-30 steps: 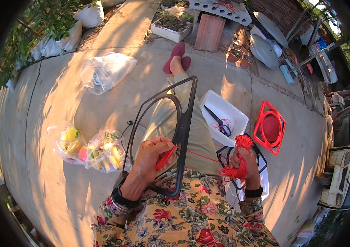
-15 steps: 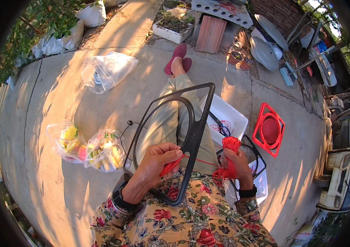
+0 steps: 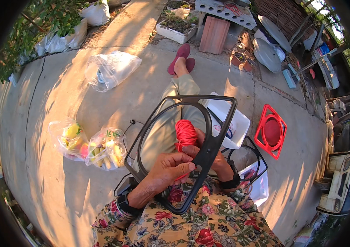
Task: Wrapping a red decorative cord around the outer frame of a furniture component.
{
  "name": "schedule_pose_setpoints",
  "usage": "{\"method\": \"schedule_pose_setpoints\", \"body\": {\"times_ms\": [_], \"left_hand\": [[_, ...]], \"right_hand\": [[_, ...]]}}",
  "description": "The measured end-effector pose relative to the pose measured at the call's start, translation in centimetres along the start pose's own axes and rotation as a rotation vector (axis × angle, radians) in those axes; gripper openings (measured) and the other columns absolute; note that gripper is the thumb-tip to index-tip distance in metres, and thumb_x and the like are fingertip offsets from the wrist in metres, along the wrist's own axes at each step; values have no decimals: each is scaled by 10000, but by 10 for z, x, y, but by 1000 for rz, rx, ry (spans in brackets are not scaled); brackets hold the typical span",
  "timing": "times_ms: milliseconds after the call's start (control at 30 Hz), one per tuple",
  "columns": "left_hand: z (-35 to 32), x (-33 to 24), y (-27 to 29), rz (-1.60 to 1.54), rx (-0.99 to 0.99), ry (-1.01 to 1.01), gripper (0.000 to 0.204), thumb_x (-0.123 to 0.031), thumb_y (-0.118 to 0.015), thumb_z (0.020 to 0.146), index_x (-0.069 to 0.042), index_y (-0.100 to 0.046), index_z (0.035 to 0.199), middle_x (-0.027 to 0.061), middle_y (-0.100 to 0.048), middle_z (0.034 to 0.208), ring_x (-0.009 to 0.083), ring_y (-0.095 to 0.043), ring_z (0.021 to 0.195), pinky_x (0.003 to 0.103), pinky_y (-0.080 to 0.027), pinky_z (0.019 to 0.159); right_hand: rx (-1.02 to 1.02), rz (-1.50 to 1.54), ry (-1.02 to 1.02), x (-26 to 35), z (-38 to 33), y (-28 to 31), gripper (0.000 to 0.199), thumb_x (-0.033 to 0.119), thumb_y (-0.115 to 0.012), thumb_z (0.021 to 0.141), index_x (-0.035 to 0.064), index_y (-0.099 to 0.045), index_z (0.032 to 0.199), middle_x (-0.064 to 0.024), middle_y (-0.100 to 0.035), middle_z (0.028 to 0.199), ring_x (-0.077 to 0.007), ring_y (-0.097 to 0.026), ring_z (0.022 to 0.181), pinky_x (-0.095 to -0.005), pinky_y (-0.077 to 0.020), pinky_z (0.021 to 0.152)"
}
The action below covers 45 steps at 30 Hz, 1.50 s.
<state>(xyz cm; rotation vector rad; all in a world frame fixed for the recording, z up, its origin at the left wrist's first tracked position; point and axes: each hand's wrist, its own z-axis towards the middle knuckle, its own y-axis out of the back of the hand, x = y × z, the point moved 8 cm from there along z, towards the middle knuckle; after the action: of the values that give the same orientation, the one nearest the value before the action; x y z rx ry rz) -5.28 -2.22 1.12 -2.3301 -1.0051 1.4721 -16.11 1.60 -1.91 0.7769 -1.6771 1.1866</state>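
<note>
A black plastic frame (image 3: 215,145) with a large round opening stands tilted over my lap. My left hand (image 3: 169,169) is closed at its near side bar, thumb and fingers pinched close to a small hole. A bit of red cord shows beneath those fingers. Behind the frame, my right hand (image 3: 221,165) grips a thick wound bundle of red cord (image 3: 186,132), seen through the round opening. The side bar hides part of this hand, and its fingertips are close to my left fingers.
Right of my legs are a white tray (image 3: 236,131), another black frame (image 3: 261,160) and a red frame (image 3: 261,140) with a round centre. Clear bags of fruit-like items (image 3: 107,150) lie on the left. A plastic bag (image 3: 117,68) lies farther off.
My right hand has brought the red cord bundle leftward, from beside the frame to behind its opening. The frame has turned and shifted slightly right, with my left hand still on it.
</note>
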Motion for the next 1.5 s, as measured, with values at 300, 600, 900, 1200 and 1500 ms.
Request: {"method": "schedule_pose_setpoints", "body": {"times_ms": [300,600,900,1200,1500], "left_hand": [[15,12,30,53,23,44,196,-163,-632,919,19,-646,991,17,-562,615,45,-455,462,184,-328,415],[34,22,62,-20,-62,103,166,-144,-571,944,17,-610,956,30,-547,587,75,-452,419,214,-335,390],[53,28,66,145,-138,264,158,-148,-557,942,3,-595,966,29,-556,587,84,-465,410,215,-333,366],[60,32,62,163,-156,188,160,-158,-579,921,-1,-610,938,17,-553,581,75,-471,417,212,-336,366],[76,32,56,276,-225,80,161,-119,-571,905,23,-643,929,19,-536,583,84,-469,438,233,-349,383]], "right_hand": [[-79,-203,30,-34,27,5,573,186,-675,890,-8,-413,1361,-49,-543,1168,-128,-544,1016,-268,-469,859],[-155,39,-92,-62,19,7,598,46,-608,895,20,-333,1426,-53,-530,1212,-133,-548,1044,-274,-459,905],[-271,26,-87,-37,-10,29,639,-18,-542,864,21,-276,1443,-130,-515,1290,-180,-511,1159,-322,-427,974],[-243,-1281,270,43,62,15,342,231,-682,804,-14,-611,1033,-152,-522,1218,-309,-478,1147,-431,-364,985],[-162,-1617,143,-13,92,9,475,352,-761,656,-21,-628,918,-141,-485,1251,-305,-411,1193,-449,-309,1001]]}}
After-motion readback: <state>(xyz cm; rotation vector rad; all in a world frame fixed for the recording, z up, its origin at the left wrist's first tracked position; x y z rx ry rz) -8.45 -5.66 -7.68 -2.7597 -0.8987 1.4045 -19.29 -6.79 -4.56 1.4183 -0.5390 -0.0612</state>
